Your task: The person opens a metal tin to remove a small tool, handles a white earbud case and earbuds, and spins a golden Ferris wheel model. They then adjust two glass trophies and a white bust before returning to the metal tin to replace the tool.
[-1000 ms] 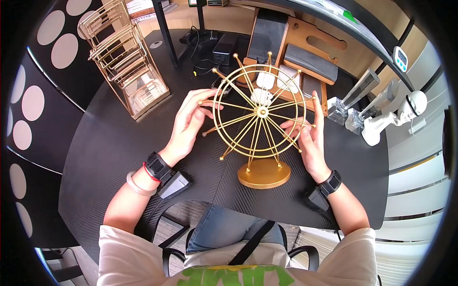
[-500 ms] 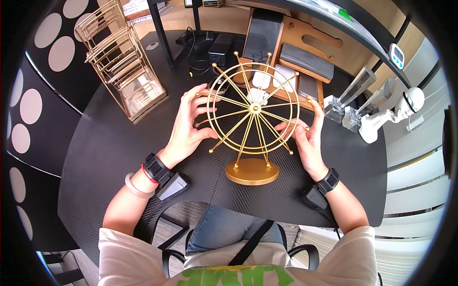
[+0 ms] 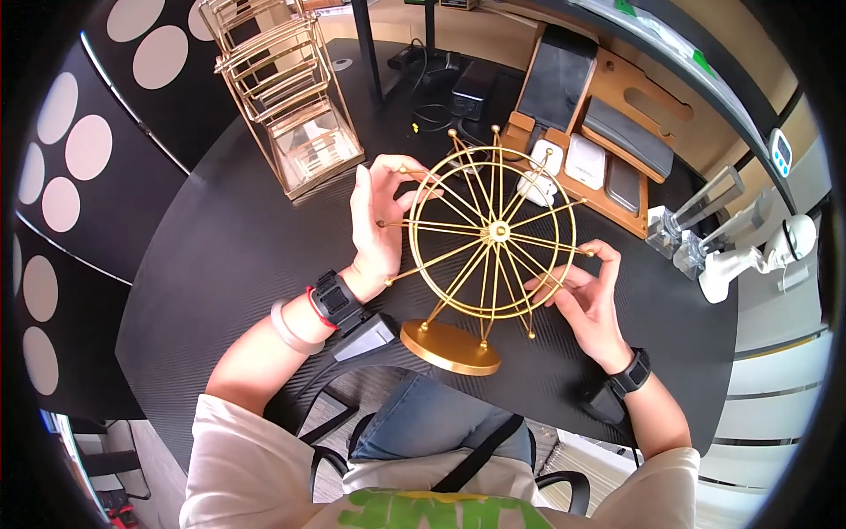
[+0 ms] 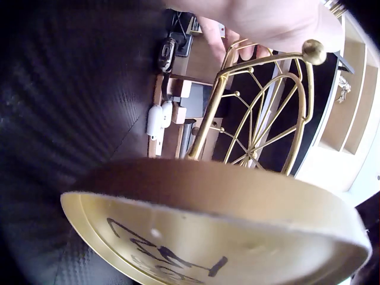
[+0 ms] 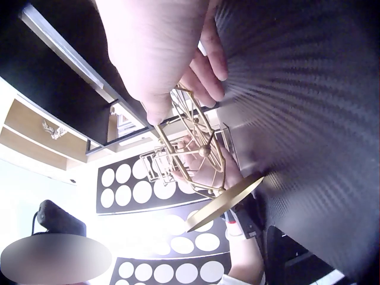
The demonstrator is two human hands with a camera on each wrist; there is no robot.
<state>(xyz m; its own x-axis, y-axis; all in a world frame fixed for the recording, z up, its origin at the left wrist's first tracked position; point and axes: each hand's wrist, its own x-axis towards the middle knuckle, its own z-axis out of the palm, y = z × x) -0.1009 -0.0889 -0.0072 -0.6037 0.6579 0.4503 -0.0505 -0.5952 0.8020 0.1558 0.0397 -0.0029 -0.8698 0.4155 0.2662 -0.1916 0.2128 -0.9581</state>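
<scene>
A gold Ferris wheel model with ball-tipped spokes is held between both hands over the black table. Its oval base tilts to the lower left; dark handwriting marks the hollow underside in the left wrist view. My left hand grips the wheel's upper left side, fingers curled at the rim and spoke tips. At the lower right, my right hand pinches the rim between thumb and fingers. In the right wrist view, the palm partly hides the wheel.
A gold wire rack stands at the back left. Behind the wheel are a wooden organiser, a white earbuds-like item and a black box with cables. Clear trophies and a white head-shaped stand are at right.
The wheel has tilted, its base swinging left and toward me. My left fingers have closed in on the rim from a looser spread. The head view has turned, shifting the background right.
</scene>
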